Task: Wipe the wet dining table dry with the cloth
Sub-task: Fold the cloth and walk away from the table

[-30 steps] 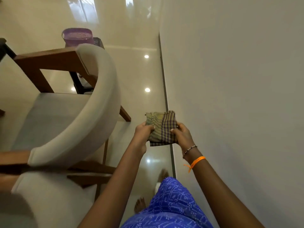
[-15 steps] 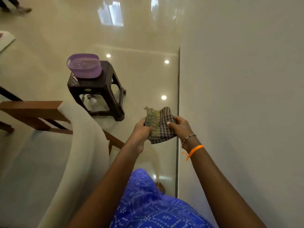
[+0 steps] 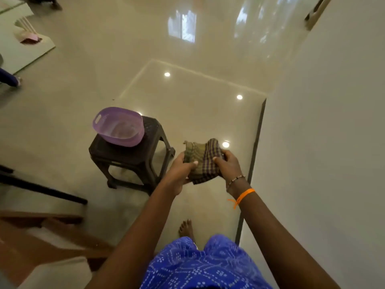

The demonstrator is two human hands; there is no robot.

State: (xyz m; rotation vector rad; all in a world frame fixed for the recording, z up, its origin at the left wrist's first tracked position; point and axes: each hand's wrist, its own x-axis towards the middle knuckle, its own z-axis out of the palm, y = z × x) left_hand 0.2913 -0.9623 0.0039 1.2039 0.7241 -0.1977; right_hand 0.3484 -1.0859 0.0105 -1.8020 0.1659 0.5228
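The white desk (image 3: 333,142) fills the right side, its edge running down beside the glossy floor (image 3: 187,90). Left of the hands a dark plastic stool (image 3: 133,161) carries a purple basin (image 3: 118,126). Out over the floor, just beside the desk edge, the folded checked cloth (image 3: 201,161) is held between the left hand (image 3: 181,170) and right hand (image 3: 228,163), thumbs on top, fingers (image 3: 218,160) closed round its two sides

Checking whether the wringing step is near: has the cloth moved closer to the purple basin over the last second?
Cannot tell. The head camera itself swung, so the cloth staying in both hands and the purple basin on the stool looming nearer prove little.
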